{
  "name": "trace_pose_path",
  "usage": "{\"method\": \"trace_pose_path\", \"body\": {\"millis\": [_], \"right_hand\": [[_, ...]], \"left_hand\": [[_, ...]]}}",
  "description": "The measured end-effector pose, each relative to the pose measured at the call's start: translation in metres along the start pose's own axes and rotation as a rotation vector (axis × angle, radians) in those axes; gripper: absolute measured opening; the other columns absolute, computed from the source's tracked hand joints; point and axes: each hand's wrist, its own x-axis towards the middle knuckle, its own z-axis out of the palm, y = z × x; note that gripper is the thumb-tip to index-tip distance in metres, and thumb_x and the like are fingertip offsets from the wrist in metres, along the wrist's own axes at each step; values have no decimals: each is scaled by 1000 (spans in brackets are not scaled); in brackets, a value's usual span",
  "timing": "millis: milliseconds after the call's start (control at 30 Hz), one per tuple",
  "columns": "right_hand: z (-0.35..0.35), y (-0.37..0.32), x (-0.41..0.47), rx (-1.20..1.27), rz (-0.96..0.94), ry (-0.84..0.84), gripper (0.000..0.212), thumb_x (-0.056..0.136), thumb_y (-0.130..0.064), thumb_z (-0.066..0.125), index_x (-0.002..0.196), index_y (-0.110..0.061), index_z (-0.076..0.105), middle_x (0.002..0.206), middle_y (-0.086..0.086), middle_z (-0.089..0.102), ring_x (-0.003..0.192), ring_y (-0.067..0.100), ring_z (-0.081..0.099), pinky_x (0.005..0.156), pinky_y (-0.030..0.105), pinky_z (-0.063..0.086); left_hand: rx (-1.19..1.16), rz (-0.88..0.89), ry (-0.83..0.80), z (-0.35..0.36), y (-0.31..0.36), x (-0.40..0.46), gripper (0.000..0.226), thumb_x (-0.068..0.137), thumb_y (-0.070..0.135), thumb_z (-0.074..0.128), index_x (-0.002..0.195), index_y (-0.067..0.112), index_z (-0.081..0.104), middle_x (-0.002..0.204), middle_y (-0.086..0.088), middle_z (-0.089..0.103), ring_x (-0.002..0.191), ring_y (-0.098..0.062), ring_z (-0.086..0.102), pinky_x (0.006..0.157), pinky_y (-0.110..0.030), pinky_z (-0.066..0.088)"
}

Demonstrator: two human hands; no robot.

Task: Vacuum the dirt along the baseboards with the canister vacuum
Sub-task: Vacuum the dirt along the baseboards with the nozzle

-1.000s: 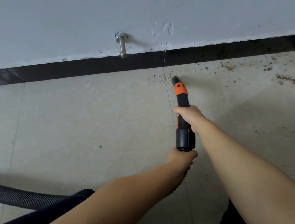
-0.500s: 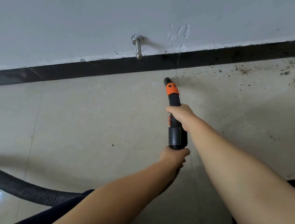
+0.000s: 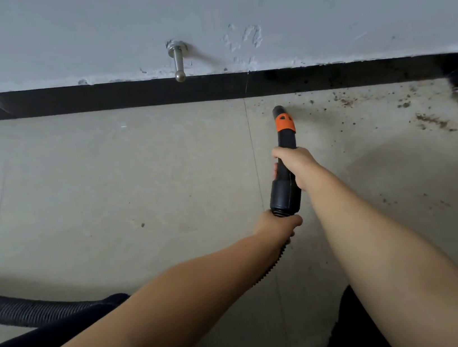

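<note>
I am holding the vacuum with both hands clamped on it, one behind the other. Nearest to me, my left hand (image 3: 280,223) is gripping the ribbed hose (image 3: 29,311) right where it enters the black cuff; the rest of the hose is trailing behind that hand and looping off to my left along the floor. The hose looks soft and springy, so I judge it will drag and tug sideways rather than push, which is why I am steadying it at the stiff end.

Just ahead of my left hand, my right hand (image 3: 297,163) is wrapping around the rigid black nozzle (image 3: 284,136), below its orange collar. The nozzle seems light, hard plastic, easy to steer from this grip, though smooth enough to twist if I loosen up.

Beyond my right hand, the nozzle tip is pointing down close to the tiled floor (image 3: 106,190), just short of the dark baseboard (image 3: 122,95). The dirt (image 3: 432,121) is lying scattered ahead and to the right of my right hand, along the baseboard toward the corner. A metal door stop (image 3: 178,60) is sticking out of the wall farther left, above the baseboard.
</note>
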Motion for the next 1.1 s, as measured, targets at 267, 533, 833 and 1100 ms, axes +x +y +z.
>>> {"method": "trace_pose_path", "body": {"millis": [267,533,833,1100], "right_hand": [[43,3,-11,-221,-15,-238,13,84,-3,54,79,-10,45,58,8,50,39,17,47,45,24,45],[29,-3,3,-20,-19,-53,10,82,-3,55,88,-6,47,60,9,50,43,21,46,46,27,44],[1,-18,19,42,13,-9,11,85,-5,56,83,-9,46,65,8,50,47,18,48,43,23,44],[34,-26,17,-66,-8,-100,8,84,-3,54,86,-7,47,62,8,50,44,18,47,42,20,45]], "left_hand": [[-139,-20,134,-15,-18,-3,13,82,7,59,84,14,49,66,-2,47,57,-14,44,55,-23,39],[35,-27,48,-27,5,5,17,82,9,62,96,12,52,72,-4,53,61,-14,49,56,-22,44],[78,-10,9,-9,25,17,25,82,9,63,104,9,52,71,-4,52,61,-15,49,58,-24,43],[-31,-9,78,-28,24,18,22,82,9,62,102,10,52,71,-4,51,61,-16,47,59,-24,43]]}}
